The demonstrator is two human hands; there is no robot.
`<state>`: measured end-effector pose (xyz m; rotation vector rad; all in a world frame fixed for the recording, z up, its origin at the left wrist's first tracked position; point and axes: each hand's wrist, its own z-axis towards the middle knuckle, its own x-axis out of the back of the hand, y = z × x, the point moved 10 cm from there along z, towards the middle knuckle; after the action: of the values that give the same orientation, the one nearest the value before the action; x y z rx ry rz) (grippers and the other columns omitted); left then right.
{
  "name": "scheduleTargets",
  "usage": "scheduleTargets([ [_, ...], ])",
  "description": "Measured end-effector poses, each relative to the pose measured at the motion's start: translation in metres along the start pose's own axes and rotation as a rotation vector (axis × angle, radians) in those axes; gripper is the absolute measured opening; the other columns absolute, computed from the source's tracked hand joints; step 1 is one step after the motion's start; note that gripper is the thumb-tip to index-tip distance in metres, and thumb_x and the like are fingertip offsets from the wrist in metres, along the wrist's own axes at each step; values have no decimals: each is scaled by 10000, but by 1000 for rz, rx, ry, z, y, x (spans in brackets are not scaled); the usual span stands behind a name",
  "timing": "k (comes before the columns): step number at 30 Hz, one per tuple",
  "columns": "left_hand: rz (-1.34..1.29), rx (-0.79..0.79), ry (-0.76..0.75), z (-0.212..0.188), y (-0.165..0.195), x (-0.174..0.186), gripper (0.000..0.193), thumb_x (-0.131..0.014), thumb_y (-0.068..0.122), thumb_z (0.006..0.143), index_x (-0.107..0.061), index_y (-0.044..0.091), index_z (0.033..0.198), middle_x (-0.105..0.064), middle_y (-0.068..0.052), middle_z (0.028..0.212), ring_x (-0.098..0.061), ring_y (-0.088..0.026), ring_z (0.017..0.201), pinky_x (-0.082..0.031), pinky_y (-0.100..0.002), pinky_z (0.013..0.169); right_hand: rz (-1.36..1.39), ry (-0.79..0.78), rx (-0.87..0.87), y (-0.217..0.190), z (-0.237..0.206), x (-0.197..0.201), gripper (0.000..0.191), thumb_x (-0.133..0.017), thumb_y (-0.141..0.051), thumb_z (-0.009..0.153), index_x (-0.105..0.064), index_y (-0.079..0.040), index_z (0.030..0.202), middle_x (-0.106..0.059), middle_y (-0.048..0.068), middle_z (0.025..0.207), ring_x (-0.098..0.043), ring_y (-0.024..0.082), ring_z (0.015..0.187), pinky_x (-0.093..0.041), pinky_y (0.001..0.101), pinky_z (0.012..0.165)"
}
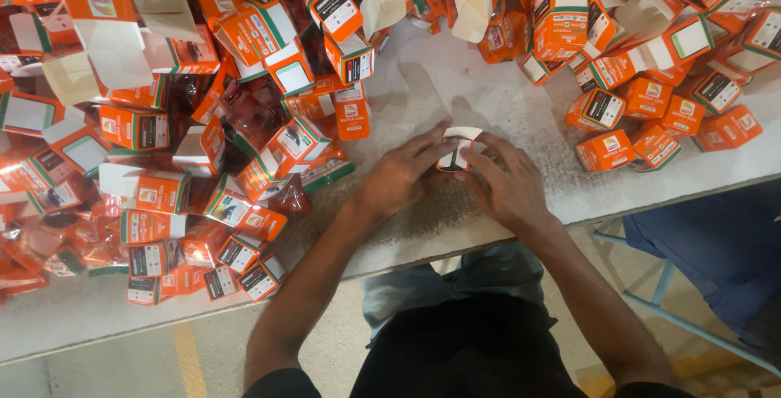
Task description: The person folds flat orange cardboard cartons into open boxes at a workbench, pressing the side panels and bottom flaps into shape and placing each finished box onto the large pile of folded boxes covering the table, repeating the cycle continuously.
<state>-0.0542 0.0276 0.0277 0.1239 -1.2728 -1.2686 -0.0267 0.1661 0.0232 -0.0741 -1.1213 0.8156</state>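
Both my hands meet over the middle of a grey-white table [455, 80]. Between them is a small orange carton [458, 150] with its white flap standing open at the top. My left hand [400, 174] grips the carton's left side, fingers stretched toward the flap. On the other side, my right hand [506, 182] holds the carton and its fingers rest on the flap. The carton's lower part is hidden behind my fingers.
A large heap of orange cartons [187, 121], many with open white flaps, and crinkly orange wrappers covers the left of the table. More closed orange cartons [651, 64] lie at the right. A blue cloth [716, 243] hangs below the table's right edge.
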Motion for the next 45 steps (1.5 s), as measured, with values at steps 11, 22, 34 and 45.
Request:
scheduleTargets([
  [11,-121,-110,46,-11,-4,-4,370,-827,78,854,-595,129,1137,-651,-49,1370,-612,-308,1372,-556,-380,1106,122,130,153,-8,-4,19,271,-831,-44,787,-603,-104,921,-738,108,1203,-702,312,1112,-573,428,918],
  [22,-29,-209,0,-2,22,13,431,-876,136,778,-703,145,1172,-662,-63,1292,-639,-289,1253,-574,-393,1021,150,87,88,-13,3,23,309,-821,-73,812,-701,-76,1096,-739,98,1150,-723,310,1059,-590,402,911],
  [34,-46,-157,60,1,19,15,265,-864,138,866,-695,110,1068,-739,-88,1184,-702,-288,1210,-598,-383,1005,178,141,61,-8,-1,21,244,-817,-75,855,-725,-99,1080,-733,75,1182,-722,300,1032,-590,398,874],
  [45,137,-213,-145,2,28,-1,439,-827,68,646,-684,122,1057,-632,-93,1334,-630,-334,1270,-558,-425,1016,145,15,108,-16,1,18,243,-824,-151,825,-712,-137,1041,-608,144,1394,-667,350,1173,-570,429,937],
])
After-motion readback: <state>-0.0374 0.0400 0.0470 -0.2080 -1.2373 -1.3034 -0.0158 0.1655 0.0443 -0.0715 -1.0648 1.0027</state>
